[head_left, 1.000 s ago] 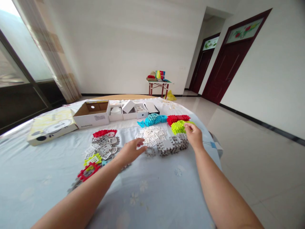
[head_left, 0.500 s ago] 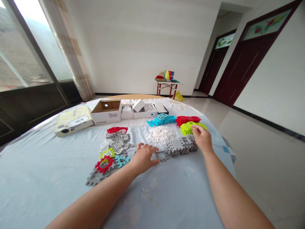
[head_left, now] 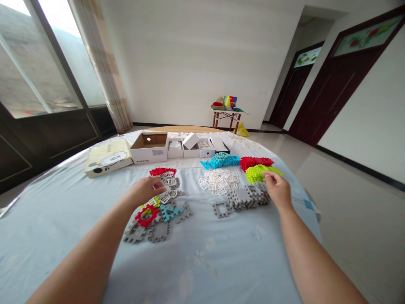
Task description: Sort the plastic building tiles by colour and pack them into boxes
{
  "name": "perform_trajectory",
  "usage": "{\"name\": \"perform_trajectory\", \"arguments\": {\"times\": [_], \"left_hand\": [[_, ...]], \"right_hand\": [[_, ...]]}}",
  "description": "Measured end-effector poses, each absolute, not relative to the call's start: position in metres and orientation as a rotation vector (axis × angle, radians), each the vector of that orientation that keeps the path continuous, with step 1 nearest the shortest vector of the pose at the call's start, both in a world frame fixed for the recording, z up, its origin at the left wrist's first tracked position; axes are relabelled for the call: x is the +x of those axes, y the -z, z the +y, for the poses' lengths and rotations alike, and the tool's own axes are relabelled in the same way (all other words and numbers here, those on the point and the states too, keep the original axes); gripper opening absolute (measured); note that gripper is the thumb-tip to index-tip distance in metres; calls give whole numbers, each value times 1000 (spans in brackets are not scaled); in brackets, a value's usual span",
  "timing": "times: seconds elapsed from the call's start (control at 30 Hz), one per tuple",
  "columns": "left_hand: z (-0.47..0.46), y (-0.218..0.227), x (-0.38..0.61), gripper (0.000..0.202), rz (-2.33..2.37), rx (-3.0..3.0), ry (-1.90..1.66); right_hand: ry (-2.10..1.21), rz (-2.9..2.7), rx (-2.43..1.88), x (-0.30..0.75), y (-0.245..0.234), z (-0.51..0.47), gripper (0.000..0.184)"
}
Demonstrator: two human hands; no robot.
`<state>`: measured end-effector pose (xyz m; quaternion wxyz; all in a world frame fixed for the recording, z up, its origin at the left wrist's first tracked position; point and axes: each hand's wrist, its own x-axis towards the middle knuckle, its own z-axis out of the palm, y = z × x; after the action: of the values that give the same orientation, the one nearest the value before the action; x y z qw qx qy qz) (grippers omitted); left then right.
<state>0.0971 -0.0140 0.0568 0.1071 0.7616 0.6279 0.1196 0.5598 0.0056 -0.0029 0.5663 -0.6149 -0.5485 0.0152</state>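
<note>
Where table edge point(head_left: 300, 186) curves, right hand point(head_left: 278, 190) touches tiles point(head_left: 257, 173).

- No word, number or brand can be read anywhere in the view
- Open white box point(head_left: 148, 153) at the far side of the desk: a small dark printed patch on its front wall, too small and blurred to read
- Flat yellow box point(head_left: 108, 157) beside it: a round drawing and dark spots on the lid, no legible lettering
- Small white boxes point(head_left: 202, 148) to the right of the open one: faint grey print, unreadable
- Plastic tiles point(head_left: 164, 198): any marks on them are too small to tell
</note>
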Motion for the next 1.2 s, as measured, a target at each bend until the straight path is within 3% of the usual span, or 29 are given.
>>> {"name": "perform_trajectory", "arguments": {"times": [0.17,0.5,0.77,0.93,1.2], "left_hand": [[-9,-42,95,42,1878,2236,-322],[-7,-39,103,28,1927,2267,-261],[-9,-61,107,30,2015,2192,-658],[-24,-64,158,37,1740,1811,-908],[-41,-30,252,34,1569,1573,-809]], "right_hand": [[-95,-1197,-1485,569,8,7,30],[52,-1099,-1423,573,3,7,31],[93,-997,-1434,581,-2,3,31],[63,-990,-1427,584,3,7,31],[10,-981,-1417,587,9,12,31]]}}
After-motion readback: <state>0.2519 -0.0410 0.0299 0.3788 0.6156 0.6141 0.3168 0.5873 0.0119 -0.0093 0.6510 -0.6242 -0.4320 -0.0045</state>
